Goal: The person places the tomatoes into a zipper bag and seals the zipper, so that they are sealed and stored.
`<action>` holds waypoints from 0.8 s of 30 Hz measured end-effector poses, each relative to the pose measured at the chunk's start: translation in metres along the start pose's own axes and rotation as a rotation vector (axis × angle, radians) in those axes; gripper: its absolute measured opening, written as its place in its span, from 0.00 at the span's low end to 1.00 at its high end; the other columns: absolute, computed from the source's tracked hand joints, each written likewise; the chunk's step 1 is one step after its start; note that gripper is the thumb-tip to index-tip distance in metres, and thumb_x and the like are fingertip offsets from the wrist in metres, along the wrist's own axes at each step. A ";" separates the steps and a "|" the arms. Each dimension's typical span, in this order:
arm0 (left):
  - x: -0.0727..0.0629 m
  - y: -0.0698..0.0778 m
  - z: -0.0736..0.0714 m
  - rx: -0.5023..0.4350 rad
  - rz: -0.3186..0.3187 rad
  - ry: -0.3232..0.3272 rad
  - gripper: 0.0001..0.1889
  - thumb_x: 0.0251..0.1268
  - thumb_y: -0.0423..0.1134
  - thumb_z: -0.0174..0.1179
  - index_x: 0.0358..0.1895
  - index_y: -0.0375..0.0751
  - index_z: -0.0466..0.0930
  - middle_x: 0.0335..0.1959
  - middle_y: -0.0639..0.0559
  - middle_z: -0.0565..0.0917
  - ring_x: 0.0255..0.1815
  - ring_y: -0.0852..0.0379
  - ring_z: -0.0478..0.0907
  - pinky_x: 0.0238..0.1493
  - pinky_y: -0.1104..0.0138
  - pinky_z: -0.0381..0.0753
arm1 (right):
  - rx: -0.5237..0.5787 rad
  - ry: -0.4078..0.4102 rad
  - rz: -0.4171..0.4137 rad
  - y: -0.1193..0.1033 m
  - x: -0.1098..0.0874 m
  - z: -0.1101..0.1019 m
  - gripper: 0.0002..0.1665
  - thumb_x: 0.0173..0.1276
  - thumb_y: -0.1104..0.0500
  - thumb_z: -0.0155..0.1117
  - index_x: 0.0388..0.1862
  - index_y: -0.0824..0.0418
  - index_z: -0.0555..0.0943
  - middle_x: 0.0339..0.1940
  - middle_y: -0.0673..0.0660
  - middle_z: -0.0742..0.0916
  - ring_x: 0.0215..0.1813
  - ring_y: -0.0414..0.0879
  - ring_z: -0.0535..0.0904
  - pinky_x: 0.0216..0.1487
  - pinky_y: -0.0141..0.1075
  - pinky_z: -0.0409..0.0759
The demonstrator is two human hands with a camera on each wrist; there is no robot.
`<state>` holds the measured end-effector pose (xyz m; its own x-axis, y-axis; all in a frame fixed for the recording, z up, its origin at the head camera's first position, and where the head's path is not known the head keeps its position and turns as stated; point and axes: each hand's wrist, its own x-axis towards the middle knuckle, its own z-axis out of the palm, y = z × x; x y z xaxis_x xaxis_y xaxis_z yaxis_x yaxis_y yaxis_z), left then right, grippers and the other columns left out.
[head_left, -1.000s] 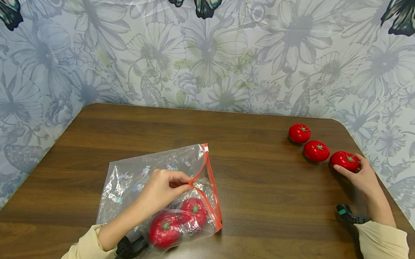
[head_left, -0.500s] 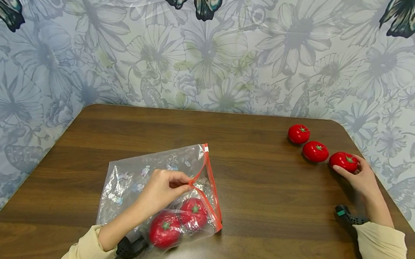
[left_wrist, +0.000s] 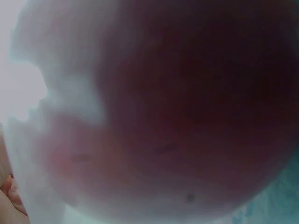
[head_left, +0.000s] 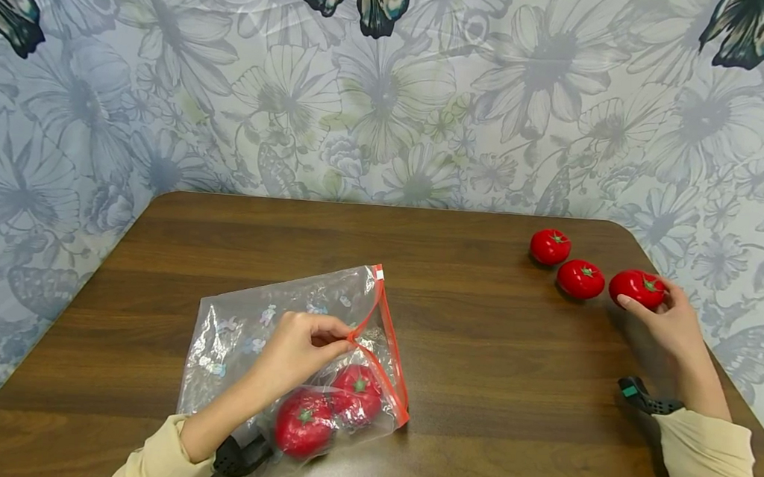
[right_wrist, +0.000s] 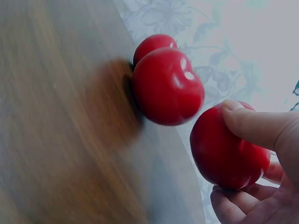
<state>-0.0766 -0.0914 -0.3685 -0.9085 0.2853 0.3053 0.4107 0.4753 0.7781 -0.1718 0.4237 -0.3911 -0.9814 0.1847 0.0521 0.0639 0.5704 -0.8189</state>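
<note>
My right hand (head_left: 674, 325) grips a red tomato (head_left: 637, 289) near the table's right edge, thumb on one side and fingers on the other. In the right wrist view this tomato (right_wrist: 226, 149) shows raised off the wood. Two more tomatoes, a nearer one (head_left: 581, 279) and a farther one (head_left: 550, 246), sit just left of it. On the left, my left hand (head_left: 302, 348) pinches the orange-red zip edge of a clear plastic bag (head_left: 233, 332), holding its mouth apart. Inside lie two tomatoes, a front one (head_left: 304, 423) and a rear one (head_left: 358, 394). A dark red blur fills the left wrist view.
The brown wooden table (head_left: 477, 396) has rounded far corners. Behind it hangs a wall covering (head_left: 426, 107) with flowers and butterflies. A black wrist band (head_left: 646, 396) sits on the right wrist, and a black device (head_left: 242, 456) on the left.
My right hand has lifted the gripped tomato slightly, up and a little away from the other two. My left hand and the bag have stayed still.
</note>
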 end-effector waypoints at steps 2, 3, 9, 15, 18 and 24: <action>0.000 0.000 0.000 -0.001 0.001 -0.001 0.05 0.50 0.28 0.69 0.31 0.38 0.86 0.26 0.56 0.85 0.25 0.66 0.80 0.28 0.71 0.81 | 0.013 0.002 -0.013 -0.003 -0.001 0.001 0.49 0.68 0.49 0.59 0.73 0.70 0.44 0.66 0.73 0.59 0.58 0.49 0.64 0.40 0.14 0.68; 0.000 0.000 0.000 -0.001 0.002 -0.001 0.05 0.50 0.28 0.69 0.31 0.39 0.86 0.26 0.56 0.85 0.25 0.66 0.80 0.28 0.71 0.81 | 0.019 0.003 -0.019 -0.004 -0.001 0.001 0.48 0.68 0.50 0.59 0.73 0.69 0.45 0.65 0.71 0.60 0.58 0.47 0.64 0.40 0.14 0.68; 0.000 0.000 0.000 -0.003 0.005 -0.001 0.05 0.51 0.28 0.69 0.31 0.39 0.86 0.26 0.56 0.85 0.25 0.66 0.80 0.28 0.70 0.81 | 0.044 -0.016 -0.020 -0.017 -0.003 0.003 0.48 0.68 0.50 0.59 0.74 0.65 0.44 0.71 0.69 0.56 0.67 0.55 0.58 0.47 0.16 0.68; -0.001 0.000 0.001 0.000 0.015 0.000 0.04 0.51 0.28 0.69 0.31 0.37 0.86 0.26 0.56 0.85 0.25 0.66 0.80 0.28 0.71 0.81 | 0.069 -0.017 -0.059 -0.032 -0.008 0.004 0.46 0.67 0.51 0.61 0.75 0.59 0.47 0.67 0.59 0.62 0.63 0.45 0.63 0.46 0.16 0.68; -0.002 0.000 0.002 0.001 0.017 0.001 0.04 0.51 0.28 0.69 0.31 0.36 0.86 0.27 0.55 0.85 0.25 0.66 0.80 0.28 0.71 0.81 | 0.088 -0.014 -0.092 -0.040 -0.010 0.006 0.44 0.67 0.54 0.62 0.74 0.57 0.50 0.63 0.56 0.65 0.56 0.37 0.66 0.44 0.15 0.68; -0.003 0.002 0.003 0.001 0.010 0.003 0.04 0.51 0.28 0.69 0.32 0.35 0.86 0.27 0.55 0.85 0.25 0.66 0.80 0.28 0.71 0.81 | 0.074 -0.043 -0.149 -0.057 -0.016 0.012 0.45 0.66 0.56 0.62 0.75 0.57 0.49 0.65 0.61 0.64 0.55 0.37 0.67 0.44 0.15 0.69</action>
<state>-0.0732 -0.0889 -0.3698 -0.9045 0.2876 0.3148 0.4200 0.4731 0.7745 -0.1620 0.3790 -0.3524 -0.9860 0.0675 0.1527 -0.0944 0.5285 -0.8437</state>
